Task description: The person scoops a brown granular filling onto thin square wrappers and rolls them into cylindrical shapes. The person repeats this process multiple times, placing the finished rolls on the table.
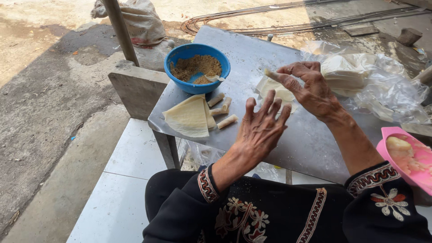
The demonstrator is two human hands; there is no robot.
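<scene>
My right hand (310, 87) is raised over the metal table (252, 58) and pinches a small pale rolled wrapper (271, 74) at its fingertips. My left hand (261, 126) hovers just below it, fingers spread, holding nothing. Under both hands lies a thin pale wrapper sheet (270, 92). To the left, a folded stack of wrappers (189, 117) rests near the table's edge, with three finished small rolls (222, 110) beside it. A blue bowl (173, 60) of brown crumbly filling with a spoon in it stands behind them.
A clear plastic bag (387, 85) with more wrappers lies at the table's right. A pink bowl (382, 148) with pale pieces sits at the near right edge. A concrete block (137, 87), a pole (119, 29) and a sack (144, 22) stand left of the table.
</scene>
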